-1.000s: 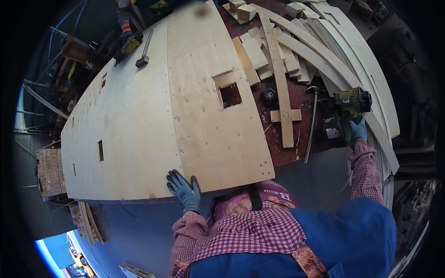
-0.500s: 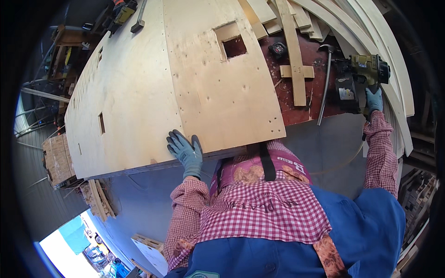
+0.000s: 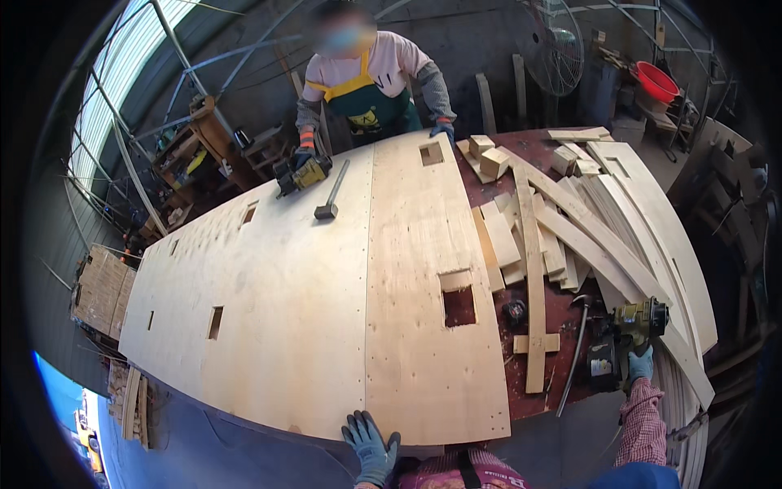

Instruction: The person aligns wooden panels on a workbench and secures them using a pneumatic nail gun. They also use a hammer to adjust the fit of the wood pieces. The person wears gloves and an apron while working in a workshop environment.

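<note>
A large pale plywood panel (image 3: 285, 326) with square and slot-like cutouts spreads across the table in front of me. My left hand (image 3: 371, 448), in a blue-grey glove, lies on its near edge by the seam, fingers spread. Over at the right, my gloved right hand (image 3: 640, 364) is closed round the handle of a nail gun (image 3: 639, 322), which rests at the table's right side. Just left of the nail gun lies a claw hammer (image 3: 577, 350) with a metal shaft. A small black tape measure (image 3: 515, 310) sits beside the panel, near a cross-shaped wooden piece (image 3: 534, 326).
Across the panel a co-worker (image 3: 375, 81) grips another nail gun (image 3: 303, 174). A mallet-like hammer (image 3: 330, 200) lies on the panel. Loose boards and blocks (image 3: 505, 236) cover the dark red tabletop (image 3: 521, 196), with long curved strips (image 3: 660, 236) at right. A fan (image 3: 554, 53) stands behind.
My view has tilted up, bringing the co-worker and the far end of the table into sight. Both my hands keep their places, the left on the panel, the right on the nail gun.
</note>
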A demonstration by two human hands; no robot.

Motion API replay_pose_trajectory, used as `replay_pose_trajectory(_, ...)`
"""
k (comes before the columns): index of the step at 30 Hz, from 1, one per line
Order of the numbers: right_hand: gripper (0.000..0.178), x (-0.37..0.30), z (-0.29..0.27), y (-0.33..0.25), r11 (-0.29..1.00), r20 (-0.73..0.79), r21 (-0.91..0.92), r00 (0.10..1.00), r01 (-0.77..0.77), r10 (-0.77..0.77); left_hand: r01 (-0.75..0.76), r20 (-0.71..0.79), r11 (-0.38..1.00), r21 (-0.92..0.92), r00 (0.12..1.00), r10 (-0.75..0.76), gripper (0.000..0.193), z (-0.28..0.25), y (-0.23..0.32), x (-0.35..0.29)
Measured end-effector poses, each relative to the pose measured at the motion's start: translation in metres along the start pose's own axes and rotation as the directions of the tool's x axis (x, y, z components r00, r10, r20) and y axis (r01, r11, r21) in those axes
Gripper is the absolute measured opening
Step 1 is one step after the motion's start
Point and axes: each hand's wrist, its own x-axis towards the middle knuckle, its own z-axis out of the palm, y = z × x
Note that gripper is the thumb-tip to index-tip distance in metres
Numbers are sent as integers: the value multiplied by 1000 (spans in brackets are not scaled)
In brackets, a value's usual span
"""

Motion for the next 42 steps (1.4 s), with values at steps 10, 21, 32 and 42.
replay_pose_trajectory(10,69,94,29,77,982,51,169,996,-80,72,-40,-41,999,-15,998,39,93,-17,8,16)
replay_pose_trajectory(21,69,-31,-38,-28,995,-450,96,893,30,16,-123,77,963,239,991,107,74,13,-6,16)
replay_pose_trajectory(32,74,-11,-78,-35,994,-129,-94,990,47,-59,-100,112,974,202,991,78,72,13,-17,25)
replay_pose_trajectory(42,51,-13,-60,27,694,-389,693,912,196,131,-100,113,977,190,990,80,74,10,-12,20)
